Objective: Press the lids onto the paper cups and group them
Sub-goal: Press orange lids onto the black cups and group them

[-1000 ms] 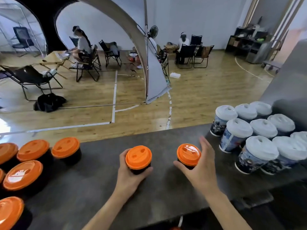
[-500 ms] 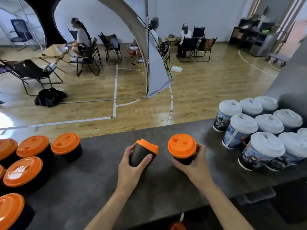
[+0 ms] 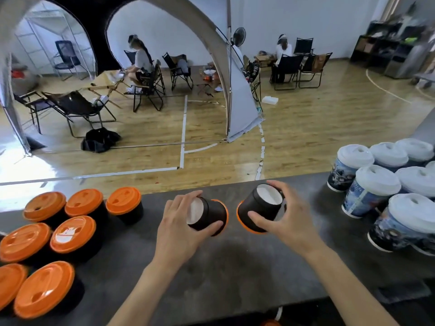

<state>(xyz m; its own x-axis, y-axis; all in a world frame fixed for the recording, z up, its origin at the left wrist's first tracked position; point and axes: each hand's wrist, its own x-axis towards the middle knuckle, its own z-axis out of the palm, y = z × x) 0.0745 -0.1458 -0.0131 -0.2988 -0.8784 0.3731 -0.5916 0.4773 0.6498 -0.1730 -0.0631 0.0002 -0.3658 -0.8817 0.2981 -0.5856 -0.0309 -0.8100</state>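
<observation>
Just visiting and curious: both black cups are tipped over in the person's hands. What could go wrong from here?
1. The left cup and right cup are held tilted, orange lids nearly meeting; a loose lid might pop off if they knock.
2. The left grip and right grip hold only the cups' sides; one could slip onto the counter.
3. White-lidded cups stand close on the right; a wide swing might topple them.

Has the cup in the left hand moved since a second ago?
Yes. The black cup in the left hand stood upright on the counter; now it is tipped, lid rightward, away from the orange-lidded group.
</observation>
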